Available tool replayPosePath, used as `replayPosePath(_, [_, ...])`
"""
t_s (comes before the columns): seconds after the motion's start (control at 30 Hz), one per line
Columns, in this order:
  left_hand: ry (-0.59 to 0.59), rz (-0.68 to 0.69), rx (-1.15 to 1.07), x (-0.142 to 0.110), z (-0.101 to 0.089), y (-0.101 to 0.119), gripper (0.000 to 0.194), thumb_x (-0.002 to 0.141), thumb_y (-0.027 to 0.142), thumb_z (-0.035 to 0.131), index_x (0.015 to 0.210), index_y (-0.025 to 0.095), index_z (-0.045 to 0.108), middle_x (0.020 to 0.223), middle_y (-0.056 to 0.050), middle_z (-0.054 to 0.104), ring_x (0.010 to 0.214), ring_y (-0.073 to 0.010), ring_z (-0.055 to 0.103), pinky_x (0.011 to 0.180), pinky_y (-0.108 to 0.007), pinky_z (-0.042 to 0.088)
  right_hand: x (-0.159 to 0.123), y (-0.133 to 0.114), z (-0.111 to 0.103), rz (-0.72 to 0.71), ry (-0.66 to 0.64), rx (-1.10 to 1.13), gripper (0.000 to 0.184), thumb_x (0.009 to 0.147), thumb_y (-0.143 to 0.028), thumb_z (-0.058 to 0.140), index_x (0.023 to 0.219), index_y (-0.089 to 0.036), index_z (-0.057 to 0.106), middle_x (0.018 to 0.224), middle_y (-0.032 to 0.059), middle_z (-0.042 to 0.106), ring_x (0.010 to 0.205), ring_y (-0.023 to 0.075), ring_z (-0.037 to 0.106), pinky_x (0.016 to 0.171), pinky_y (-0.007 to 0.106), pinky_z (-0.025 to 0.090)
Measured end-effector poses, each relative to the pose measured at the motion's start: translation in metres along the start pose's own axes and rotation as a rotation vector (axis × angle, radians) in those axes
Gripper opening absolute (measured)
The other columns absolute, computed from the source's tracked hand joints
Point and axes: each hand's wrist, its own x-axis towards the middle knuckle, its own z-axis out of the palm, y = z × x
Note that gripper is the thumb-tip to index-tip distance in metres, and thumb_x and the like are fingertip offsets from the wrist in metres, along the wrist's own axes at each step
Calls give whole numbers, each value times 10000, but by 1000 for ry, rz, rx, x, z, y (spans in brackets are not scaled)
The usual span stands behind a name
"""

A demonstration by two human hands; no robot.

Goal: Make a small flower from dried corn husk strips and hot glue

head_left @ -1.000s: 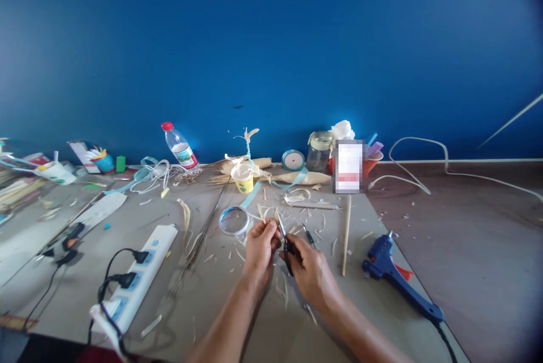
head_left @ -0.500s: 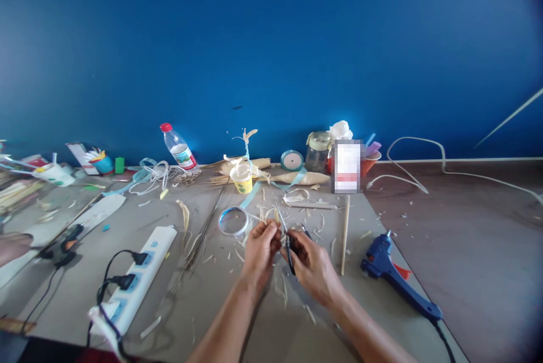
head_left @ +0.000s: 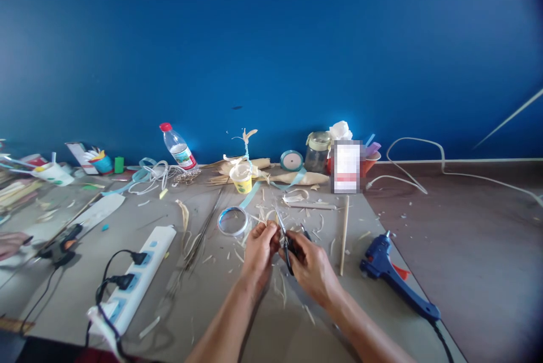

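My left hand (head_left: 261,244) is closed in a pinch on a pale dried husk strip (head_left: 268,217), whose tip shows above the fingers. Beside it, my right hand (head_left: 311,261) grips black-handled scissors (head_left: 289,253), with the blades pointing up and away, close to the left fingertips. Thin pale scraps (head_left: 282,289) lie on the grey table around both hands. A roll of tape (head_left: 233,221) rests left of my left hand. Behind it stands a small yellow-and-white cup (head_left: 243,179) holding a blue-wrapped stem.
To the right lie a wooden stick (head_left: 345,236) and a blue glue gun (head_left: 392,275). A white power strip (head_left: 146,272) with black plugs sits at left. Beyond it, another person's hand (head_left: 12,244) is near a black glue gun (head_left: 63,247). A bottle (head_left: 180,148) and jar (head_left: 318,151) line the wall.
My hands stay nearly in place, with the scissors shifted slightly against the left fingertips. At far left, the other person's hand has moved back a little from the black glue gun.
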Motion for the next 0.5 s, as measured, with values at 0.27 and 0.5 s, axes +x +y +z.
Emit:
replayPosePath(0.27, [1,12,16,-1,-1,1,266,655,311,677,552,147,494,476,56,442,427,-47,388,427,-178,294,2,3,1,5,4,-31,352,765,-167,499,1106,-175,587,987,79,695,879,214,646,738,277,492])
replayPosePath(0.5, [8,-1,20,1,0,1,253,655,290,660,548,152,478,455,66,412,410,-44,353,421,-182,268,1,2,0,-14,-11,-72,357,764,-161,509,1111,-187,586,1022,73,687,901,217,637,766,288,479])
